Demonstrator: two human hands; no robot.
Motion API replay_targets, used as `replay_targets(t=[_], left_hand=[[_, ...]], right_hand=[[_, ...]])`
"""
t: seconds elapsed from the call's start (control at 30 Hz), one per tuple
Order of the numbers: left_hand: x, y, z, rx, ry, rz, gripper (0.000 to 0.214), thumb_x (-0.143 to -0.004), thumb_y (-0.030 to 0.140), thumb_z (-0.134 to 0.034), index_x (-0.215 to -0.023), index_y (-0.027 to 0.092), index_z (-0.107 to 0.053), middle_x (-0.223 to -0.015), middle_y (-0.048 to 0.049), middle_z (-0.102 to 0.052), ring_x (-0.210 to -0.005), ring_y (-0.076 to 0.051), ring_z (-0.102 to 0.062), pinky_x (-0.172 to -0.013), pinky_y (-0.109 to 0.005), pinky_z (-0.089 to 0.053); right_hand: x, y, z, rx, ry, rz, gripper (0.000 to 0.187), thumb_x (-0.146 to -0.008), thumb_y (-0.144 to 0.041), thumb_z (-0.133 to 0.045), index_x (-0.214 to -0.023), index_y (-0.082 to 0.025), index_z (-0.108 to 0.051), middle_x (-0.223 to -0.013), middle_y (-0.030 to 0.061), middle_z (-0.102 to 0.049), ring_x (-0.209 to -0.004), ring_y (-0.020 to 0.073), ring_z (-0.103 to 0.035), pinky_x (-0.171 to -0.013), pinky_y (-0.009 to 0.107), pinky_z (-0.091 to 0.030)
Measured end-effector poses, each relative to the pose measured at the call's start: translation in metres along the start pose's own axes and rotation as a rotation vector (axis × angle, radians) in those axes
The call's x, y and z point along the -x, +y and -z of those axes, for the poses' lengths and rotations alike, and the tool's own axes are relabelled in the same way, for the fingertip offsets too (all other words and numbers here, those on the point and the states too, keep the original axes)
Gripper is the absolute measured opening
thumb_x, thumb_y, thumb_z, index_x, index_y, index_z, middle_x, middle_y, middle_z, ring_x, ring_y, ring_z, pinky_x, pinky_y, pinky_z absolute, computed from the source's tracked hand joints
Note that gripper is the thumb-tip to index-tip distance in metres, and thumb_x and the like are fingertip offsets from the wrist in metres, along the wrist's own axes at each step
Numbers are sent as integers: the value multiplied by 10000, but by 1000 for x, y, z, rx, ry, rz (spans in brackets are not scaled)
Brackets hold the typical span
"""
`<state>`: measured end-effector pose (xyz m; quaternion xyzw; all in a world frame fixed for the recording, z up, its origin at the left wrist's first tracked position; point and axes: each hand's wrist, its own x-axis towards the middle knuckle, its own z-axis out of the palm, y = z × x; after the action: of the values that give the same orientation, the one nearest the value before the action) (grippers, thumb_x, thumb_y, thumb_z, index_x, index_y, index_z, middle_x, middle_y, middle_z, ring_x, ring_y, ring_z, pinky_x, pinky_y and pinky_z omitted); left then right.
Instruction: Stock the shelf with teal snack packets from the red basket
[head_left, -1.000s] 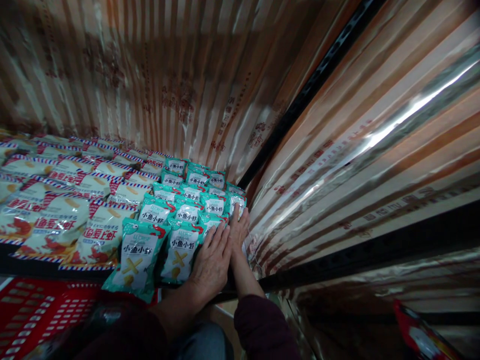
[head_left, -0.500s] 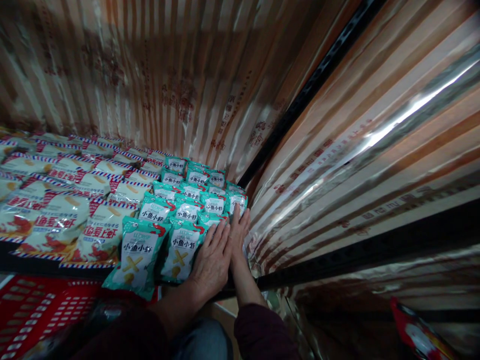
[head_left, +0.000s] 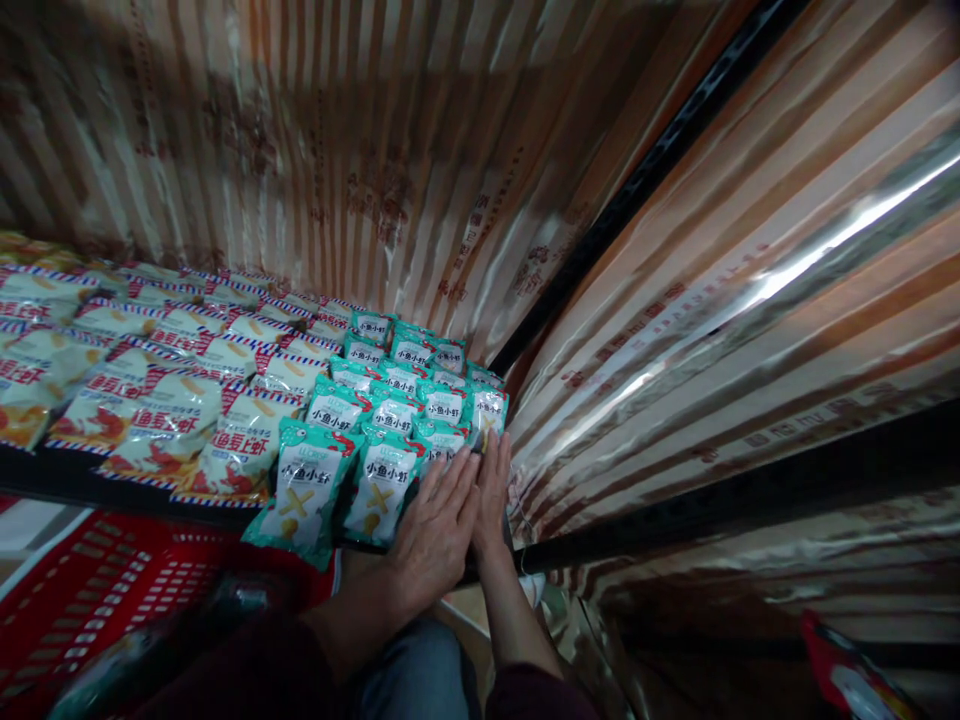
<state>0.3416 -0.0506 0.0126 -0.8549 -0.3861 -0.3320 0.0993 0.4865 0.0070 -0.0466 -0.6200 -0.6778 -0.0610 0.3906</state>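
Observation:
Teal snack bags (head_left: 382,410) lie in overlapping rows on a dark shelf (head_left: 112,485), stacked into the corner by a shiny striped wall. My left hand (head_left: 436,530) rests flat with fingers stretched out on the front right bags. My right hand (head_left: 493,495) lies beside it, fingers straight, pressed against the right edge of the same rows next to the wall. Neither hand grips a bag. One teal front bag (head_left: 300,495) overhangs the shelf edge.
White, red and blue striped snack bags (head_left: 150,400) fill the shelf to the left. A red plastic basket (head_left: 90,590) sits below at the left. Glossy striped foil panels (head_left: 712,300) form the back and right walls. A red packet (head_left: 855,680) shows at bottom right.
Both hands have drawn back slightly toward the shelf's front edge, still flat on the teal bags. The view has shifted, so the shelf appears further right.

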Motion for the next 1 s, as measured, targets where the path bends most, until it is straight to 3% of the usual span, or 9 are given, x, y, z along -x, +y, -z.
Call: replay_targets(t=[0.13,0.27,0.37,0.5,0.6,0.73,1.0], left_hand=[[34,1,20,27,56,94,394,-844,199,-468,-1213,102,-567,-1482,-139,-360,-1421,-302,-162,-1154,-465,-114],[75,-4,42,12,220,250,518,-845,141,-485,-1359,176,-439,-1542,-90,-240,-1411,-315,-195,-1136,-501,-173],[99,-17,55,-76,309,437,632,-837,154,-548,-1427,234,-334,-1571,-96,-111,-1415,-358,-153,-1109,-551,-207],[119,-41,59,-168,264,507,702,-833,191,-592,-1448,308,-273,-1577,-87,-66,-1413,-382,-140,-1081,-575,-264],[128,-57,53,-176,214,468,695,-845,185,-577,-1454,290,-259,-1574,-112,-69,-1404,-378,-184,-1046,-538,-354],[132,-69,45,-204,229,407,712,-862,175,-555,-1473,236,-194,-1567,-153,-66,-1401,-369,-198,-1016,-519,-410],[114,-85,50,-170,248,364,666,-865,166,-527,-1461,171,-231,-1556,-175,-118,-1402,-371,-194,-1050,-534,-365]], right_hand=[[16,-25,21,-41,58,-78,515,-967,-319,-201,-1453,-156,-246,-1514,160,-244,-1419,241,-174,-1107,529,-233],[37,-63,42,-99,117,-101,507,-967,-323,-272,-1439,-139,-273,-1485,177,-307,-1396,248,-245,-1098,533,-253],[53,-89,47,-101,134,3,531,-954,-320,-358,-1453,-179,-239,-1489,169,-298,-1396,266,-238,-1083,553,-267],[62,-112,38,-14,44,145,635,-925,-402,-440,-1474,-225,-176,-1535,160,-182,-1416,337,-128,-1041,612,-279],[60,-119,26,81,4,179,695,-904,-472,-455,-1481,-233,-148,-1545,163,-136,-1411,369,-107,-1017,627,-293],[56,-121,15,153,16,183,718,-905,-496,-430,-1488,-223,-112,-1528,172,-187,-1401,364,-141,-1009,613,-307],[55,-123,10,128,14,159,676,-920,-467,-405,-1486,-234,-120,-1545,157,-137,-1407,354,-119,-1019,606,-299]])
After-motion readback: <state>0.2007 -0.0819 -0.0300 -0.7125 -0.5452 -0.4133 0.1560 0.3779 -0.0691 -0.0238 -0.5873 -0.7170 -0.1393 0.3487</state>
